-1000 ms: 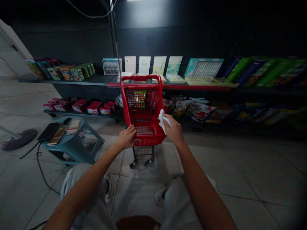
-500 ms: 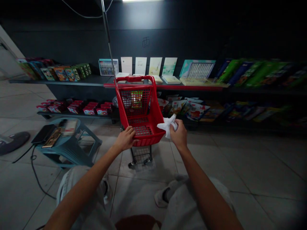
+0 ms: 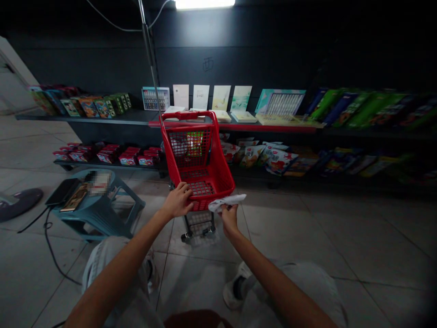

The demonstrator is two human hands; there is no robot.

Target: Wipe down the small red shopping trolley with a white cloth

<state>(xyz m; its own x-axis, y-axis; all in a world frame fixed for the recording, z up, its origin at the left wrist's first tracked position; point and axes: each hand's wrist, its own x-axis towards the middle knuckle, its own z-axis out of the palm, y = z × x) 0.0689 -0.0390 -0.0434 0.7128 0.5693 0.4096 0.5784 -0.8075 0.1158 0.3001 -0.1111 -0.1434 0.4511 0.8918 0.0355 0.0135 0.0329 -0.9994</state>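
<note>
A small red shopping cart [image 3: 223,175] with a grid basket stands in front of me, between my knees and the shelf. My left hand [image 3: 178,199] grips the near left corner of its rim, fingers curled over the edge. In my right hand [image 3: 229,217] is a crumpled white cloth [image 3: 228,201], pinched between thumb and fingers. The cloth lies against the outer near side of the basket, by its right corner. The inside of the basket shows bare grid.
Behind the cart runs a dark shelf [image 3: 119,117] with books, boxes and snack bags on two levels. To the left stands a blue-grey plastic stool [image 3: 118,184] bearing a dark device with cables. A metal pole [image 3: 150,54] rises behind the cart.
My right hand has moved down and left with the cloth, from beside the right corner to the cart's near side. My left hand keeps its hold on the rim.
</note>
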